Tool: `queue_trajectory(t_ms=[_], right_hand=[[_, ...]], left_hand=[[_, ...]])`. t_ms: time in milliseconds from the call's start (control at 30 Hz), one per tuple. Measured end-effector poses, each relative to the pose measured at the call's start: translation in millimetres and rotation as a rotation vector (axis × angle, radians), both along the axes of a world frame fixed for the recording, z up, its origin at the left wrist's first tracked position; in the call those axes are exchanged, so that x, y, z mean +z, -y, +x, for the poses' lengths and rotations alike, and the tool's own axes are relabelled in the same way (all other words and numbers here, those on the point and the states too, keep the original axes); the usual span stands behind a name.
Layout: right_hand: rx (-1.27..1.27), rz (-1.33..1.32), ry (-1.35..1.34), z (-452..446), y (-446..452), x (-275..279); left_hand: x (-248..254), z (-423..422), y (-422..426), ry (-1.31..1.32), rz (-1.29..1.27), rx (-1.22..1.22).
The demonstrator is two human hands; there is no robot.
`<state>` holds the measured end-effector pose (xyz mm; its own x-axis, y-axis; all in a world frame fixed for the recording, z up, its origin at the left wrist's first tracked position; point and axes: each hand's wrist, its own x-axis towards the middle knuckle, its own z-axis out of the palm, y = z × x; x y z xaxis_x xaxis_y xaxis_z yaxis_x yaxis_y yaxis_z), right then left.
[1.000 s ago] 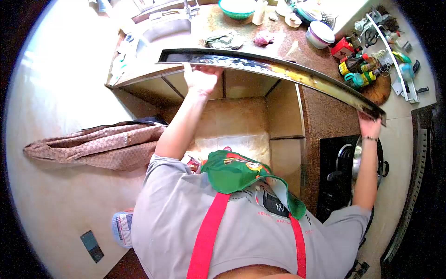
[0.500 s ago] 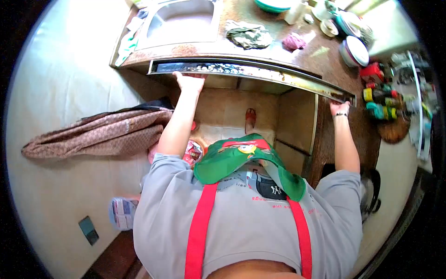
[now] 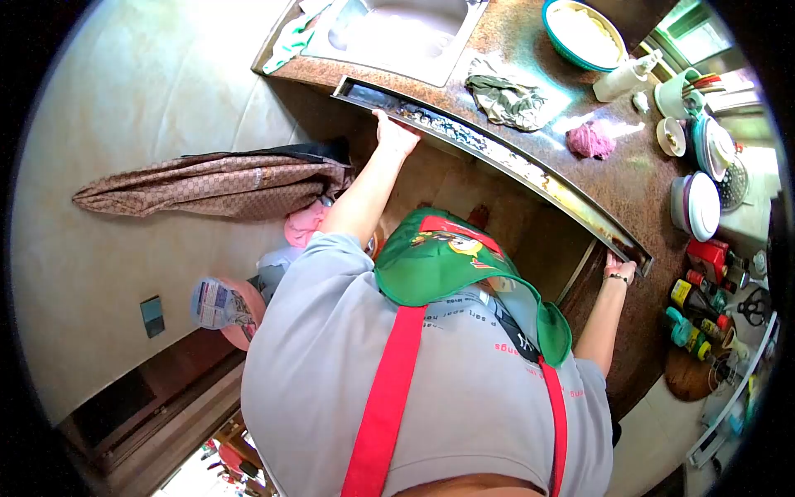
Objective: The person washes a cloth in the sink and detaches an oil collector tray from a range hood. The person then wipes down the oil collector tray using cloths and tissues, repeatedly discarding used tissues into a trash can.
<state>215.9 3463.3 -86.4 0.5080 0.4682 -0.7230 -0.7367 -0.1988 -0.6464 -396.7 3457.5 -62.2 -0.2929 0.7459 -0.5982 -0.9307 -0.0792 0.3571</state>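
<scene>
A long, narrow metal tray [image 3: 515, 166] with a raised rim and dark and yellowish stains inside runs along the front edge of the brown counter [image 3: 414, 73]. My left hand [image 3: 399, 137] is closed on its near rim towards the left end, fingers partly hidden beneath it. At the far right end, my right hand [image 3: 619, 267] grips the same tray from below. Behind the tray, a crumpled grey-green cloth [image 3: 507, 95] and a pink cloth [image 3: 591, 139] lie on the counter.
A steel sink [image 3: 397, 33] is at the back left. Along the right stand a teal-rimmed basin [image 3: 548, 29], a white bottle [image 3: 623, 80], bowls [image 3: 702, 207] and several sauce bottles [image 3: 696, 300]. A brown patterned cloth [image 3: 207, 184] hangs at left, above a pink bucket [image 3: 247, 311].
The view has turned, so the tray now slants down to the right and the counter items sit further right. Both hands keep hold of the tray.
</scene>
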Motion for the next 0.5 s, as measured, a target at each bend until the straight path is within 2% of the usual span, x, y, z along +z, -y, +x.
queue_trajectory(t_ms=[133, 267, 400, 500], right_hand=[[0.041, -0.028, 0.097, 8, -6, -12], [-0.059, -0.145, 0.122, 8, -14, -20], [-0.202, -0.259, 0.311, -22, -15, 9], [-0.275, -0.315, 0.327, -30, -21, 15]], left_hand=[[-1, 3, -8, -0.058, -0.076, -0.002], [-15, -6, -15, -0.072, -0.043, -0.046], [-5, -6, -17, -0.192, -0.115, -0.096], [17, -4, -21, -0.303, -0.192, -0.180]])
